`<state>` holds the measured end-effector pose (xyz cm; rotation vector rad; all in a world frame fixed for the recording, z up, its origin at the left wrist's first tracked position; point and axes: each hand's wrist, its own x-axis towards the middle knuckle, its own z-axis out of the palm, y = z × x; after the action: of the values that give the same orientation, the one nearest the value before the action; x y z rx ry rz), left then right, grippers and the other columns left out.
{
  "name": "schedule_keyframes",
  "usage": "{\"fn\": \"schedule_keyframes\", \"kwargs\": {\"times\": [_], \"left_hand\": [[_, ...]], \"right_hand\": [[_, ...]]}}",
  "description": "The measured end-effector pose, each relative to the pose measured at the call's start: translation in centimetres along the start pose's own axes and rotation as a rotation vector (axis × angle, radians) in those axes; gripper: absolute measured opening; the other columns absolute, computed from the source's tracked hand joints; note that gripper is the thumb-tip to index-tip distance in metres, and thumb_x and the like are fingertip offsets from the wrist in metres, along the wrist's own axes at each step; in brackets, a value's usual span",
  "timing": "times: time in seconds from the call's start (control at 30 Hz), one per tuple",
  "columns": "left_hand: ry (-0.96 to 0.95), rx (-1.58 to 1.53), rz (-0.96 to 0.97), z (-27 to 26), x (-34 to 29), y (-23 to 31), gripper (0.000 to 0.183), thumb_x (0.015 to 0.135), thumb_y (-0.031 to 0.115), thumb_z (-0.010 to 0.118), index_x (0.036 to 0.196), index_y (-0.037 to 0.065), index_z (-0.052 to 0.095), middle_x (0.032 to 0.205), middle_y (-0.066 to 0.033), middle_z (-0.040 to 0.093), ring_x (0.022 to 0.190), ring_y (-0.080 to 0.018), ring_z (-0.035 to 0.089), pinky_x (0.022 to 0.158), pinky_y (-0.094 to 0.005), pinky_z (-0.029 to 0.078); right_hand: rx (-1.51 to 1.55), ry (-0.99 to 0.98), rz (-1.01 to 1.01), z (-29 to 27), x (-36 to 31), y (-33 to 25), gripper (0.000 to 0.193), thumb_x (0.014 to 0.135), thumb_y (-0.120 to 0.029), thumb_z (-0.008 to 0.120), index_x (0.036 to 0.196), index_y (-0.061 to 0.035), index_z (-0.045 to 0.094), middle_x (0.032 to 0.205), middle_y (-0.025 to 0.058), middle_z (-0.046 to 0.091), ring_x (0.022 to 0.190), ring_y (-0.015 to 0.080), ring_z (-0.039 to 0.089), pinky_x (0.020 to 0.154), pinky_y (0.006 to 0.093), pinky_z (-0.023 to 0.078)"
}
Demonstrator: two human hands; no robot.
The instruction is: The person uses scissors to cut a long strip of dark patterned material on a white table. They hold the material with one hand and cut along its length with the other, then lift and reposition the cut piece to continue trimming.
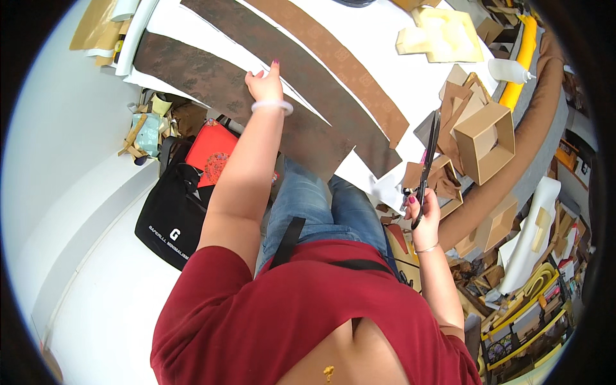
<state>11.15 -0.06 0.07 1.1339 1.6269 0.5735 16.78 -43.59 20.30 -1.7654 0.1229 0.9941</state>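
Observation:
My left hand rests at the far edge of a dark brown patterned strip of material, with the index finger stretched out and the thumb apart. The near end of this strip hangs over the table's edge above my legs. Beyond it lies a second dark strip, and past that a lighter brown strip. My right hand grips a pair of black scissors by the handles, off to the right of the strips. The long blades point away from me, and look closed or nearly so.
The strips lie on a white table. A cream foam piece and a white squeeze bottle are at the far right. Open cardboard boxes and a long brown roll stand close by my right hand. Bags sit below left.

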Motion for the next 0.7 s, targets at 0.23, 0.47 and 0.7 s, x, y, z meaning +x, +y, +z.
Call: {"fn": "schedule_keyframes", "kwargs": {"times": [0.23, 0.47, 0.7], "left_hand": [[-0.093, 0.259, -0.109, 2.1, 3.2, 2.4, 0.061, 0.076, 0.035, 0.091, 0.104, -0.015, 0.07, 0.1, -0.0168, 0.072, 0.083, -0.0249, 0.067, 0.078, -0.036, 0.053], [-0.309, -0.092, -0.161, 2.6, 2.9, 4.9, 0.034, 0.083, 0.018, 0.086, 0.093, -0.002, 0.06, 0.092, -0.0139, 0.068, 0.077, -0.0264, 0.069, 0.062, -0.0385, 0.056], [-0.489, -0.167, -0.201, 2.3, -0.2, 9.8, 0.015, 0.097, 0.01, 0.069, 0.098, 0.004, 0.056, 0.086, -0.0077, 0.07, 0.07, -0.0168, 0.071, 0.057, -0.0301, 0.062]], "right_hand": [[-0.01, -0.024, -0.041, -2.7, -0.9, 0.5, 0.02, 0.098, -0.013, 0.071, 0.102, -0.0066, 0.054, 0.081, -0.0015, 0.057, 0.059, 0.0049, 0.047, 0.053, 0.0211, 0.039], [-0.118, -0.026, -0.083, -4.1, -1.4, 1.1, 0.022, 0.096, -0.012, 0.073, 0.102, -0.0063, 0.053, 0.084, -0.0009, 0.06, 0.068, 0.0061, 0.054, 0.059, 0.0225, 0.046], [-1.018, -0.186, -0.389, 0.6, 1.1, 0.2, 0.046, 0.086, -0.045, 0.078, 0.1, -0.0041, 0.062, 0.087, 0.0154, 0.069, 0.085, 0.0363, 0.071, 0.072, 0.0449, 0.057]]}}
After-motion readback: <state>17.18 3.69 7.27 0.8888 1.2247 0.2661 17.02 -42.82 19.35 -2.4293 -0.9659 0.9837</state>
